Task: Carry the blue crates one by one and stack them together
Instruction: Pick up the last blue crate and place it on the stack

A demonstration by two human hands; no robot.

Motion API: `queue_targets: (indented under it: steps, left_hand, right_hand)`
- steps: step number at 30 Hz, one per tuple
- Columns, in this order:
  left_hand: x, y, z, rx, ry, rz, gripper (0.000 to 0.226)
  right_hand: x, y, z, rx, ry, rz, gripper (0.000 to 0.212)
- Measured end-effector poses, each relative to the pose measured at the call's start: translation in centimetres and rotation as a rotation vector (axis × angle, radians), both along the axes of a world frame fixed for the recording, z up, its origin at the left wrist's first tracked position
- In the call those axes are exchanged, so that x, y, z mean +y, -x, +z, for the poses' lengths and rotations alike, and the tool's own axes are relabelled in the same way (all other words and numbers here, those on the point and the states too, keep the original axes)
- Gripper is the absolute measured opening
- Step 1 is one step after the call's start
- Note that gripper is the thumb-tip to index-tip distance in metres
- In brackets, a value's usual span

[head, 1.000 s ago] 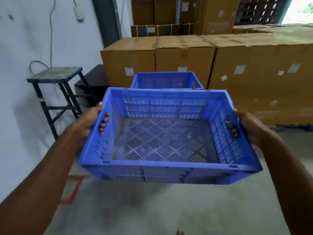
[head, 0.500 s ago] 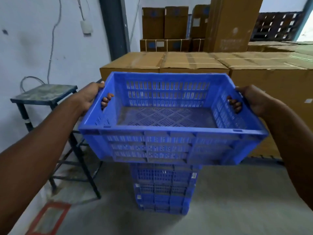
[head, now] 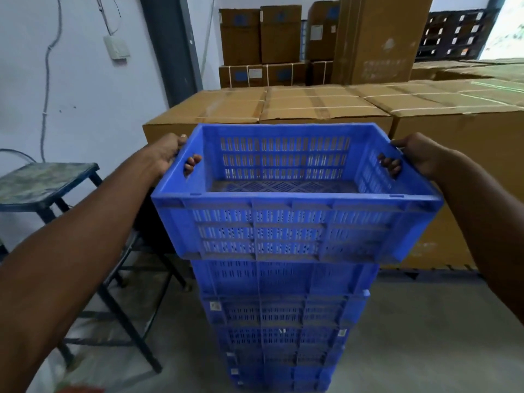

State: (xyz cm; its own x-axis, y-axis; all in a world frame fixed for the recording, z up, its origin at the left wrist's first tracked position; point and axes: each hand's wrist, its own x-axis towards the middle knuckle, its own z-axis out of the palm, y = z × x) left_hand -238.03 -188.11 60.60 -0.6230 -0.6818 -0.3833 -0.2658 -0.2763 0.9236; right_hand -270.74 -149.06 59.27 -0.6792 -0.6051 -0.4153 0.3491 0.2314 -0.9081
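Blue crate (head: 295, 222) is held up in front of the person, at both short ends. The left hand (head: 167, 157) grips the left handle slot, its fingertips (head: 191, 164) come through to the inside and the thumb lies on the rim. The right hand (head: 416, 154) grips the right slot in the same way, fingers curled through the wall. The crate is bright blue plastic w/ slotted walls, ribs on the near side and a lattice bottom; some grey dust on the lower ribs. It sits directly above the stack of blue crates (head: 283, 321) on the floor. Whether its bottom already touches the top crate cannot be told, the near wall hides the joint. The stack's lower crates are blurred, approx. four or five, and small labels on them are not readable. Left of it stands a dark stool (head: 42, 185), partly behind the left arm. Behind are cardboard boxes (head: 320, 106).
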Motion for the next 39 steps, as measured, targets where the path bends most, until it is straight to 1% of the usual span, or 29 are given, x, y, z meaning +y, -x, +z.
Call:
queue_targets:
  steps: [4,10,14,18,22,24,26,28,30,32,34,37,39]
  left_hand:
    - [-1.7,2.5,-0.6,-0.024,-0.025,0.028,0.053]
    - [-3.0,4.5,-1.8,-0.054,-0.024,0.081,0.039]
    - [-3.4,4.6,-2.0,-0.084,-0.014,0.076,0.04]
    - [-3.3,4.3,-1.8,-0.091,-0.007,0.09,0.031]
    - [-3.1,3.6,-1.8,-0.11,0.037,0.076,0.036]
    - [-3.2,3.1,-1.8,-0.14,0.114,0.063,0.042]
    - [-2.6,2.6,-1.8,-0.174,0.228,0.032,0.048]
    - [-1.9,2.1,-1.6,-0.233,0.405,0.04,0.054]
    - [-0.9,1.2,-1.4,-0.317,0.57,0.035,0.062]
    - [0.6,0.5,-1.4,-0.39,0.713,-0.053,0.058]
    - [1.4,-0.3,-1.9,-0.45,0.841,-0.118,0.053]
    - [1.9,-1.1,-2.8,-0.531,0.957,-0.108,0.062]
    - [2.3,-1.6,-3.2,-0.551,0.977,-0.088,0.065]
  right_hand:
    - [-2.3,3.2,-0.3,-0.039,-0.006,0.003,0.037]
    - [-5.0,6.0,-0.8,-0.112,0.006,0.023,0.037]
    - [-5.5,6.8,-1.2,-0.134,0.017,0.039,0.036]
    - [-5.3,6.9,-1.5,-0.125,0.012,0.024,0.035]
    - [-5.0,6.0,-1.8,-0.097,-0.01,-0.02,0.037]
    - [-4.8,5.4,-1.8,-0.027,-0.055,-0.029,0.035]
    - [-4.5,4.5,-1.7,0.097,-0.146,-0.035,0.036]
    - [-3.9,3.5,-1.5,0.231,-0.203,-0.041,0.038]
    - [-3.0,2.3,-1.4,0.351,-0.25,-0.039,0.034]
    - [-2.2,1.3,-1.4,0.536,-0.354,-0.008,0.03]
    - [-1.5,0.2,-1.5,0.712,-0.466,0.03,0.031]
    - [-0.4,-1.8,-1.8,0.853,-0.588,0.057,0.035]
    - [0.5,-2.7,-2.1,0.908,-0.589,0.053,0.037]
